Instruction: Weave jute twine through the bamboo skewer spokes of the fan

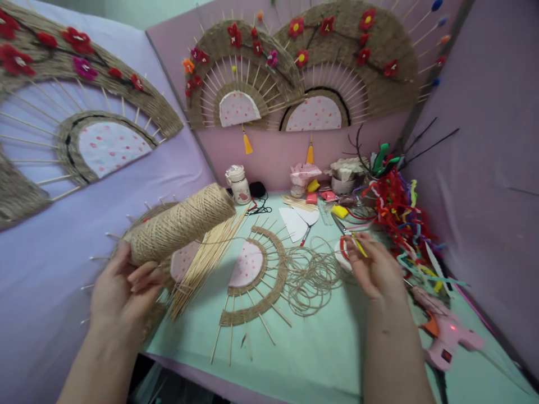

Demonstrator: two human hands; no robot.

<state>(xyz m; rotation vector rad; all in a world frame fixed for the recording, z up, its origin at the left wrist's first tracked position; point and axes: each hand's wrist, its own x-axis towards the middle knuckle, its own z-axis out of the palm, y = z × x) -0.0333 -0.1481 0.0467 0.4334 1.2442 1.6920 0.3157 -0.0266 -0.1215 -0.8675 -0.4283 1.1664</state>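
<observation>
Your left hand [124,289] grips the twine spool [181,224], its long side slanting up rightward; your right hand [379,266] is well apart, its grip unclear.

Fan [248,264] on the table [311,353], between sticks [210,261] at left and twine [314,280] at right
</observation>
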